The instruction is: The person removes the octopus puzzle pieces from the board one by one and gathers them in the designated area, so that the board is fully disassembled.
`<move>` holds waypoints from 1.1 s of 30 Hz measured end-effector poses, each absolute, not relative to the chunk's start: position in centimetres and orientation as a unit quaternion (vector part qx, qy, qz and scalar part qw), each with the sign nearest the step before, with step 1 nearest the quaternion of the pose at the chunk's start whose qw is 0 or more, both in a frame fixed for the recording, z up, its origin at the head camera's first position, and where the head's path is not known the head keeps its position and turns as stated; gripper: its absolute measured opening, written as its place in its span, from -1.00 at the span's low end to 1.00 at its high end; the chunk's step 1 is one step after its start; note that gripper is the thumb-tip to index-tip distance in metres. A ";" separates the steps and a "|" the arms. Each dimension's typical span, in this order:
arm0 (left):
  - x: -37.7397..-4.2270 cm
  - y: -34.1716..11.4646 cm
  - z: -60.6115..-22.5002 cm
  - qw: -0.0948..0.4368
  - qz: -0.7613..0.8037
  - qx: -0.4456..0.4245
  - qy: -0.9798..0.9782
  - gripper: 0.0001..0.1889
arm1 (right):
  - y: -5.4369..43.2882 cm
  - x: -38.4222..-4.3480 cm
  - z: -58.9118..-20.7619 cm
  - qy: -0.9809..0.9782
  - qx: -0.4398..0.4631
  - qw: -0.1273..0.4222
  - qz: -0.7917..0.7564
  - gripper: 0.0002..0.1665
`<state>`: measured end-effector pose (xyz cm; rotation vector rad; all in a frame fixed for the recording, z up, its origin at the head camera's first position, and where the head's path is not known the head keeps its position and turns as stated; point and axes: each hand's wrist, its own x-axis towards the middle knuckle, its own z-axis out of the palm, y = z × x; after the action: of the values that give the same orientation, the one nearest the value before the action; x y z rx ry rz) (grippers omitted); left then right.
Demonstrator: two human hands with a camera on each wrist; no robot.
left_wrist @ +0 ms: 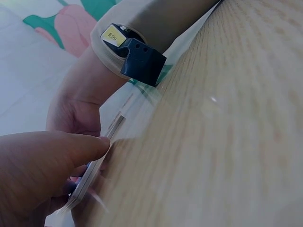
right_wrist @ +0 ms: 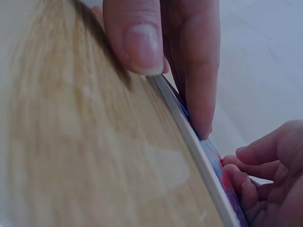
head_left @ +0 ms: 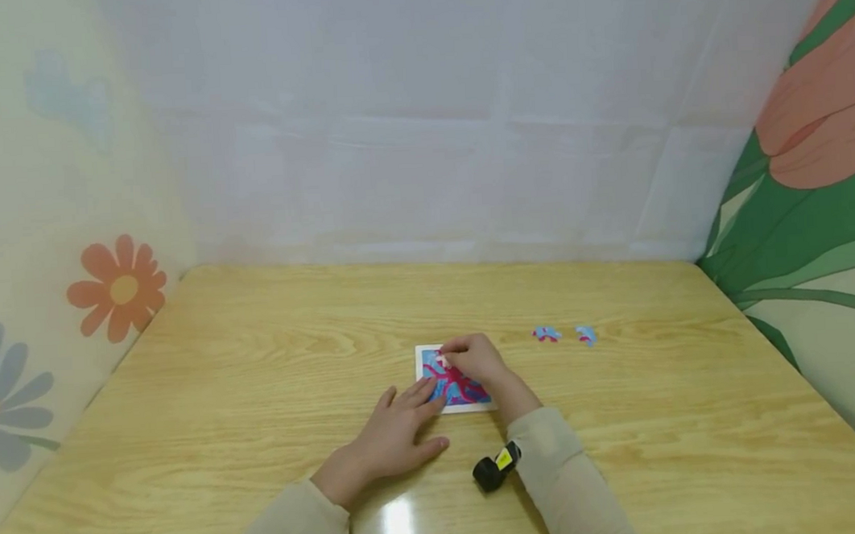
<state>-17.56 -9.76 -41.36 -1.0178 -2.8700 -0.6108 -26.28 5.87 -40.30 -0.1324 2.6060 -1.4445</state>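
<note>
A small jigsaw puzzle in a white-edged tray lies on the table, its picture blue with red branching shapes. My left hand is spread flat, fingertips resting on the puzzle's lower left part and thumb out over the table. At the upper left of the picture, my right hand pinches a puzzle piece between thumb and curled fingers, beside a pale patch; the fingers mostly hide the piece. In the right wrist view, the right fingers bend down at the puzzle's surface, and the left thumb hangs by the tray's edge.
Two loose blue-and-red pieces lie right of the tray, one puzzle piece nearer and another piece farther right. A black wrist camera sits on the right sleeve. A white cloth hangs behind the wooden table.
</note>
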 end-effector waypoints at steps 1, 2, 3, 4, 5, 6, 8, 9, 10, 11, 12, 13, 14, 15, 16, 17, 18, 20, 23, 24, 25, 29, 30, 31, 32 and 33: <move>-17.6 -9.8 -41.3 0.019 -0.196 -0.328 -0.924 -0.42 | 5.9 -26.3 -40.3 0.871 -0.043 0.079 -0.484 -0.80; -17.6 -9.8 -41.3 0.019 -0.196 -0.328 -0.924 -0.42 | 5.9 -26.3 -40.3 0.870 -0.041 0.078 -0.484 -0.80; -17.6 -9.8 -41.3 0.020 -0.197 -0.329 -0.923 -0.42 | 5.9 -26.3 -40.3 0.870 -0.039 0.077 -0.485 -0.80; -17.6 -9.8 -41.3 0.020 -0.197 -0.329 -0.923 -0.42 | 5.9 -26.3 -40.3 0.871 -0.039 0.075 -0.485 -0.80; -17.6 -9.8 -41.3 0.021 -0.197 -0.329 -0.923 -0.43 | 5.8 -26.4 -40.3 0.870 -0.037 0.073 -0.486 -0.80; -17.6 -9.7 -41.2 0.021 -0.198 -0.330 -0.923 -0.43 | 5.8 -26.4 -40.3 0.869 -0.034 0.072 -0.488 -0.81; -17.6 -9.7 -41.2 0.021 -0.199 -0.330 -0.923 -0.43 | 5.8 -26.4 -40.2 0.868 -0.030 0.070 -0.491 -0.80; -17.6 -9.7 -41.2 0.020 -0.199 -0.330 -0.923 -0.43 | 5.8 -26.4 -40.2 0.867 -0.028 0.070 -0.492 -0.80; -17.6 -9.8 -41.2 0.020 -0.198 -0.330 -0.923 -0.43 | 5.8 -26.3 -40.2 0.866 -0.027 0.069 -0.494 -0.81; -17.6 -9.8 -41.2 0.020 -0.198 -0.329 -0.923 -0.43 | 5.8 -26.3 -40.1 0.866 -0.026 0.068 -0.496 -0.81; -17.6 -9.8 -41.2 0.019 -0.198 -0.329 -0.923 -0.43 | 5.8 -26.3 -40.1 0.865 -0.025 0.068 -0.497 -0.81; -17.6 -9.8 -41.3 0.019 -0.197 -0.329 -0.923 -0.43 | 5.7 -26.3 -40.1 0.864 -0.024 0.068 -0.499 -0.81; -17.6 -9.7 -41.3 0.020 -0.196 -0.329 -0.924 -0.43 | 5.7 -26.3 -40.1 0.863 -0.025 0.067 -0.500 -0.82; -17.6 -9.7 -41.3 0.020 -0.194 -0.329 -0.924 -0.43 | 5.7 -26.4 -40.2 0.861 -0.023 0.068 -0.504 -0.82; -17.5 -9.7 -41.3 0.020 -0.193 -0.329 -0.924 -0.43 | 5.7 -26.4 -40.2 0.859 -0.026 0.066 -0.508 -0.83; -17.5 -9.7 -41.3 0.020 -0.192 -0.328 -0.925 -0.43 | 5.7 -26.5 -40.3 0.857 -0.027 0.064 -0.511 -0.83; -17.5 -9.7 -41.3 0.020 -0.192 -0.329 -0.924 -0.43 | 5.7 -26.5 -40.3 0.853 -0.027 0.063 -0.517 -0.84; -17.5 -9.7 -41.2 0.021 -0.191 -0.329 -0.925 -0.43 | 5.6 -26.7 -40.3 0.846 -0.027 0.062 -0.530 -0.85; -17.5 -9.7 -41.3 0.019 -0.192 -0.329 -0.924 -0.43 | 5.5 -26.9 -40.3 0.838 -0.023 0.059 -0.542 -0.85; -17.5 -9.6 -41.2 0.018 -0.193 -0.329 -0.924 -0.44 | 5.5 -26.9 -40.3 0.836 -0.018 0.060 -0.545 -0.85; -17.5 -9.6 -41.3 0.017 -0.192 -0.329 -0.924 -0.43 | 5.5 -26.9 -40.3 0.834 -0.014 0.060 -0.548 -0.84; -17.5 -9.6 -41.3 0.014 -0.191 -0.328 -0.925 -0.43 | 5.4 -27.0 -40.3 0.826 -0.005 0.058 -0.561 -0.77; -17.5 -9.6 -41.3 0.014 -0.191 -0.328 -0.925 -0.43 | 5.4 -27.0 -40.3 0.824 -0.005 0.059 -0.564 -0.75; -17.5 -9.6 -41.2 0.013 -0.190 -0.327 -0.926 -0.43 | 5.4 -27.0 -40.3 0.822 -0.008 0.060 -0.566 -0.74; -17.5 -9.7 -41.2 0.013 -0.190 -0.327 -0.926 -0.43 | 5.3 -27.0 -40.3 0.822 -0.011 0.060 -0.566 -0.73; -17.5 -9.7 -41.2 0.012 -0.190 -0.327 -0.926 -0.43 | 5.3 -27.0 -40.3 0.823 -0.013 0.061 -0.565 -0.74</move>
<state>-17.46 -9.66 -41.20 -1.0188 -2.8866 -0.5940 -27.00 5.34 -40.25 -0.0378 2.4877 -1.7097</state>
